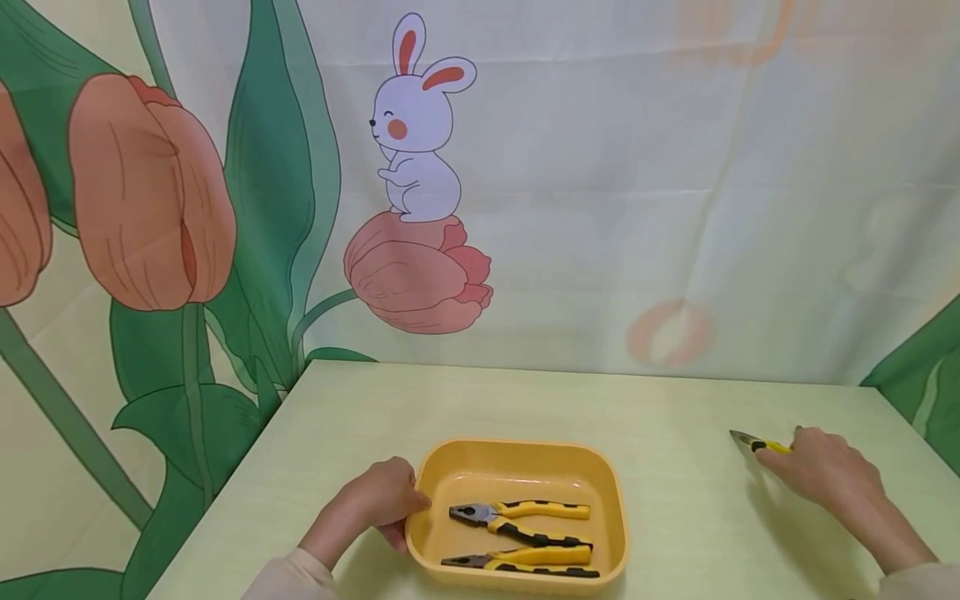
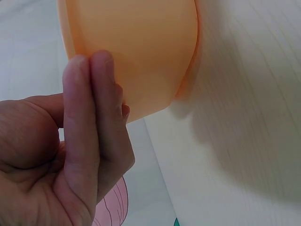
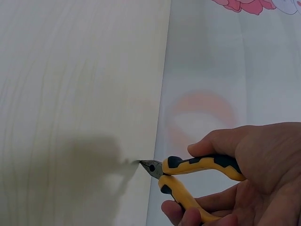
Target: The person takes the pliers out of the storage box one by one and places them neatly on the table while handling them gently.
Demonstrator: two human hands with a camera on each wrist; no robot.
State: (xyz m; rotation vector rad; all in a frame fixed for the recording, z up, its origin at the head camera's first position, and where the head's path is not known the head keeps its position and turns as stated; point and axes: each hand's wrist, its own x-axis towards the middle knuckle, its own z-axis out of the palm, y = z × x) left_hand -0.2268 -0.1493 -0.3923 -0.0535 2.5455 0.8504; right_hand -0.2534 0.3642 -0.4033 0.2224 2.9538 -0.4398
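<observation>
A yellow plastic tray (image 1: pixel 517 448) sits at the front of the table. At its left end my left hand (image 1: pixel 386 500) pinches the rim, thumb at the top and fingers against the outer wall, as the left wrist view shows. Inside lie combination pliers (image 1: pixel 480 514) and, nearer the front wall, slimmer pliers (image 1: pixel 465 561), both with yellow and black handles. Far to the right, my right hand (image 1: pixel 836 475) holds pointed-nose pliers (image 3: pixel 153 167) by their spread yellow and black handles. Their tip points left in the head view, above a shadow on the table.
The pale wood-grain table (image 1: pixel 675 467) runs back to a hanging cloth (image 1: pixel 570 208) printed with tulips and a white rabbit. Table surface lies between the tray and my right hand. The table's left edge (image 1: pixel 225 492) slopes down beside my left arm.
</observation>
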